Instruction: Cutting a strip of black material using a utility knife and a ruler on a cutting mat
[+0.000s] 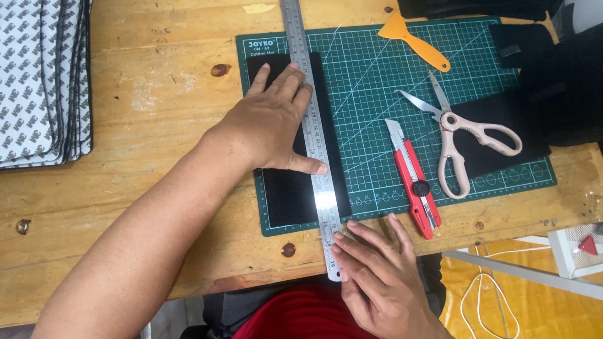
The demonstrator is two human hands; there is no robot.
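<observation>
My left hand (pixel 274 122) lies flat, fingers spread, on a black fabric strip (pixel 290 194) and presses the steel ruler (pixel 311 119) that runs lengthwise over it. The strip sits on the left part of a green cutting mat (pixel 377 56). My right hand (pixel 377 276) rests at the table's near edge, its fingertips touching the ruler's near end. A red utility knife (pixel 416 182) with its blade out lies on the mat just right of the ruler, untouched.
Pink-handled scissors (pixel 461 135) lie on a black fabric piece (pixel 502 132) at the mat's right. An orange scraper (pixel 414 41) lies at the mat's far side. Stacked patterned grey sheets (pixel 41 81) sit far left on the wooden table (pixel 157 94). More black fabric (pixel 565 69) lies at the right.
</observation>
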